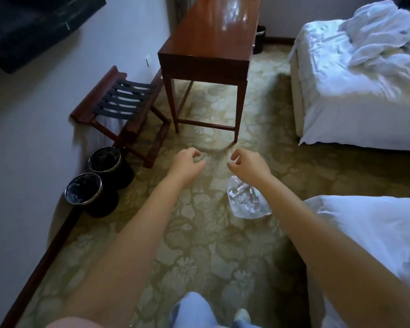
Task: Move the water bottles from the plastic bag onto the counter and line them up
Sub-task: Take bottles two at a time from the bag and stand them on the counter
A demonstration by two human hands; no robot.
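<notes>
A clear plastic bag (245, 200) with water bottles inside lies on the patterned carpet, just left of the near bed. Its contents are blurred, so the bottle count is unclear. My right hand (247, 165) hovers above and beyond the bag with fingers loosely curled, holding nothing. At the same height, a short gap to the left, my left hand (187, 163) is also loosely curled and holds nothing. The dark wooden table (213, 36), serving as the counter, stands further ahead with a glossy bare top.
A wooden luggage rack (123, 110) stands against the left wall beside the table. Two black waste bins (97, 178) sit by the wall at left. One bed (355, 95) is at the upper right, another bed corner (374, 233) at the lower right. My legs show at the bottom.
</notes>
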